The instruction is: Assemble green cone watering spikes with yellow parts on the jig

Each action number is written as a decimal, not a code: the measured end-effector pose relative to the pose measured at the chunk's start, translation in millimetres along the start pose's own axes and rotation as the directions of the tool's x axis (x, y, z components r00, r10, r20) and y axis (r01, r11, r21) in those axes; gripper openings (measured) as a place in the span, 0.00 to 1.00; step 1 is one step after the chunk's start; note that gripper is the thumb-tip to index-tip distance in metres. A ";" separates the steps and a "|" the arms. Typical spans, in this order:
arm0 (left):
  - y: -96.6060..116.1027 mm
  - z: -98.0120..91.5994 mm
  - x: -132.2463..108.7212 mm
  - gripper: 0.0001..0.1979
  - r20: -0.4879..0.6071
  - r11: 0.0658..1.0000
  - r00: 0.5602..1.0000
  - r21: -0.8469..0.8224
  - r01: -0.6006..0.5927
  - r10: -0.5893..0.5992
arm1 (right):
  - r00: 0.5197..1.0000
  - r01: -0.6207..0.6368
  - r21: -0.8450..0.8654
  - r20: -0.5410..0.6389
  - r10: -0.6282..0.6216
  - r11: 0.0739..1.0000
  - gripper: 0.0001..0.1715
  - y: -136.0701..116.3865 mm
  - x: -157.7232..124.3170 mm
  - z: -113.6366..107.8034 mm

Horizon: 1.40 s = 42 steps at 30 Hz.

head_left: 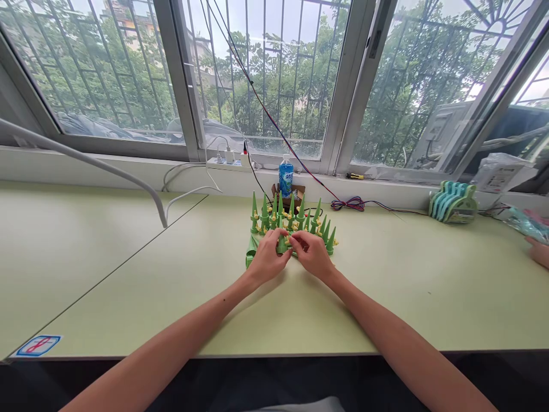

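Note:
My left hand point(271, 255) is curled around a green cone point(282, 242), thumb on its near side. Just beside it, my right hand point(314, 253) pinches a small yellow piece point(289, 239) against the cone, its exact shape too small to make out. Behind both hands stand several upright green cones point(265, 215) with small yellow pieces around them. More green cones point(331, 240) lean at the right end of this cluster. At its left end, a green part point(250, 255) lies on the table, partly covered by my left hand.
A blue liquid bottle point(286, 176) stands in a brown box by the window. Coiled cable point(349, 203) and teal hanger-like items point(453, 202) lie to the right. A white cable point(128, 171) arches over the left side. Another person's hand point(538, 252) shows at the right edge.

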<state>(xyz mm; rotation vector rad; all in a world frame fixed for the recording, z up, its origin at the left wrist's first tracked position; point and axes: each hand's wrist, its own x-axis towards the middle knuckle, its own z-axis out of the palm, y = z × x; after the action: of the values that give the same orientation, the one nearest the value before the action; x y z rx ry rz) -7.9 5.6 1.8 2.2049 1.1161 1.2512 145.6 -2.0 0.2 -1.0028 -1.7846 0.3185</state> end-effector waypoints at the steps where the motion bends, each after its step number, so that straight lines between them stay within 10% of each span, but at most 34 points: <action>1: -0.1 0.1 -0.1 0.12 0.001 1.000 1.000 0.007 -0.003 0.003 | 1.000 0.000 -0.003 0.003 0.000 1.000 0.14 -0.1 0.0 0.0; 42: 0.0 1.6 -2.9 0.13 0.037 0.994 0.996 0.076 -0.083 0.080 | 0.986 -0.159 0.108 0.073 0.152 0.981 0.12 -2.7 -0.2 -1.7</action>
<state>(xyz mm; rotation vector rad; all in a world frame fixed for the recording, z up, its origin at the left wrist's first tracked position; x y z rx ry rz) -7.4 3.4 -0.7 2.3418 1.0884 1.2172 145.8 -4.2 2.5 -1.0632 -1.7287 0.5494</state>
